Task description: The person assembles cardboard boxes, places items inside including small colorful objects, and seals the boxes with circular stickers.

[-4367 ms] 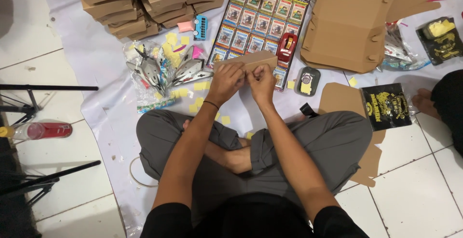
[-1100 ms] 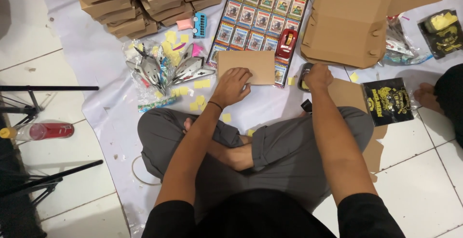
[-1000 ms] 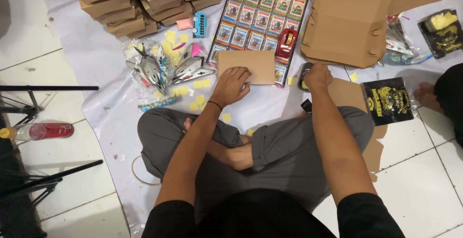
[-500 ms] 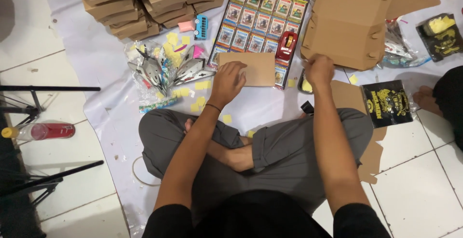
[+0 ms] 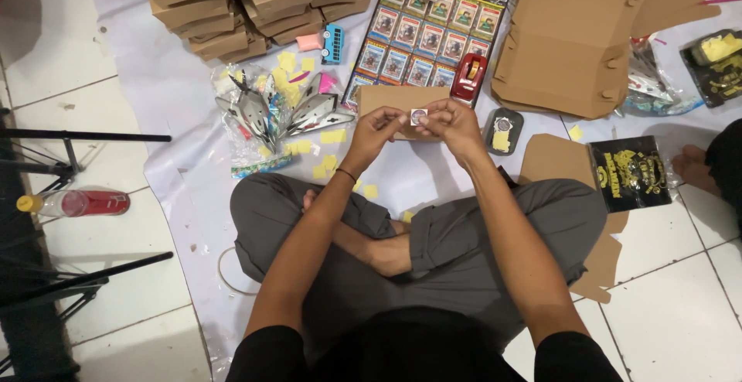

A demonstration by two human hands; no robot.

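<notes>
I sit cross-legged on a white sheet on the floor. My left hand point(image 5: 377, 128) and my right hand point(image 5: 454, 121) meet in front of me, fingertips pinched on a small round sticker point(image 5: 418, 116). They hover just above a flat closed brown cardboard box point(image 5: 384, 96) lying on the sheet. A dark little tray point(image 5: 504, 131) with a yellow slip lies just right of my right hand. A red tape dispenser point(image 5: 468, 77) stands beyond the box.
An open cardboard box point(image 5: 568, 38) lies far right, stacked flat boxes point(image 5: 232, 3) far left, and a sheet of picture cards point(image 5: 429, 34) between. Bagged toy planes point(image 5: 263, 111) lie left, a black packet point(image 5: 630, 173) right. Another person's foot point(image 5: 692, 165) shows at the right edge; a bottle point(image 5: 77, 202) lies left.
My right hand has come back from the dark tray on the right to the middle. Both hands now pinch a small round sticker over the closed box.
</notes>
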